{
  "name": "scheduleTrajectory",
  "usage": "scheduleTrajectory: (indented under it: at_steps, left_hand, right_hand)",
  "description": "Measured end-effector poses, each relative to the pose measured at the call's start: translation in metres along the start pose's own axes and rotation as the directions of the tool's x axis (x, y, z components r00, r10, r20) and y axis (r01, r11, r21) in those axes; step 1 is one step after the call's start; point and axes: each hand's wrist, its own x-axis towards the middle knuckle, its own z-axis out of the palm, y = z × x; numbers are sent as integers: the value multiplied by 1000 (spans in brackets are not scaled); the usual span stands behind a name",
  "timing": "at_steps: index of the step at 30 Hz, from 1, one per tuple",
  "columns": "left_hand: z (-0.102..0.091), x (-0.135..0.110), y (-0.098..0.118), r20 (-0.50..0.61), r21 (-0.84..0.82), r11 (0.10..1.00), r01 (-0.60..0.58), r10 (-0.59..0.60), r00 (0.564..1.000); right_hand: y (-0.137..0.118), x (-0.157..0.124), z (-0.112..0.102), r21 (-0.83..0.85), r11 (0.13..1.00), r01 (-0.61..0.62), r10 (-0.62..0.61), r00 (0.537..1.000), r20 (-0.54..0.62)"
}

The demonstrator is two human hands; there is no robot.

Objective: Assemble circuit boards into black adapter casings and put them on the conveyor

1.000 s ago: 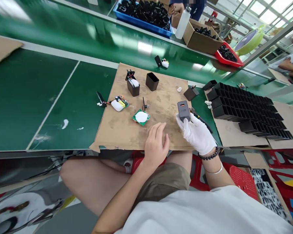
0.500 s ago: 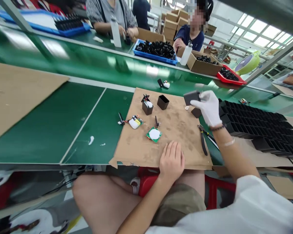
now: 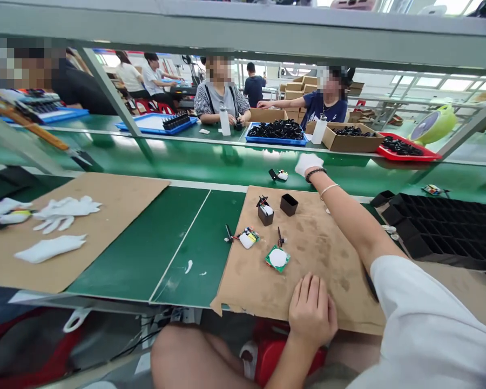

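Note:
My left hand (image 3: 312, 310), bare, lies flat on the front edge of a cardboard sheet (image 3: 332, 270), fingers stretched out and holding nothing. Over the green belt, my right hand (image 3: 308, 163) in a white glove reaches forward; its fingers are hidden from me. Just left of it, on the belt, is a small circuit assembly (image 3: 281, 175) with a black cap. The cardboard carries a black open box (image 3: 289, 204), a box with electronics sticking out (image 3: 265, 214), a green circuit board (image 3: 278, 258) with a white round pad, and a wired board (image 3: 248, 237).
Black boxes (image 3: 449, 227) stand in rows at right. White gloves (image 3: 67, 209) lie on another cardboard sheet at left. Across the belt, people sit behind a blue tray (image 3: 275, 133) of black parts, a carton (image 3: 352, 139) and a red tray (image 3: 407, 148). A metal beam (image 3: 243, 35) crosses overhead.
My right hand has moved forward and left, from over the cardboard to the belt. The black box it held no longer shows in it. The view has tilted up; my left hand stays put.

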Motion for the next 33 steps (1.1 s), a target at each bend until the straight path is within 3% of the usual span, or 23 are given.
scheduleTrajectory:
  at_steps: [6,10,13,16,18,21,25,28,30,32,33]
  left_hand:
    - [1,0,-2,-26,-1,1000,-17,16,1000]
    - [2,1,-4,-27,-8,1000,-25,24,999]
    - [3,0,-5,16,-13,1000,-12,12,1000]
    - [2,-1,-3,77,-20,1000,10,-8,997]
    - [-1,1,-1,142,-55,997,60,-52,989]
    - [-13,12,0,260,-171,973,153,-105,960]
    - [-35,60,-17,297,-327,930,165,-65,953]
    - [-35,124,-39,330,-254,959,128,-38,943]
    - [-20,167,-54,486,-46,991,125,-87,869]
    - [3,201,-66,667,144,986,86,-160,728]
    - [16,212,-71,704,170,982,85,-181,686]
  right_hand:
    - [-59,-1,30,96,962,255,-268,947,178]
    - [-64,-18,17,87,947,311,-322,919,226]
    - [-43,-38,-17,75,940,333,-341,911,231]
    - [-2,-81,-42,62,935,349,-353,907,231]
    - [30,-126,-43,48,934,355,-355,901,248]
    - [69,-207,-20,1,939,343,-333,913,234]
    - [100,-291,18,-42,954,297,-282,937,208]
    - [118,-305,28,-24,935,354,-344,922,179]
    - [128,-295,28,16,876,482,-475,855,211]
    - [135,-278,29,55,808,587,-581,776,248]
    - [136,-270,29,63,789,612,-605,753,257]
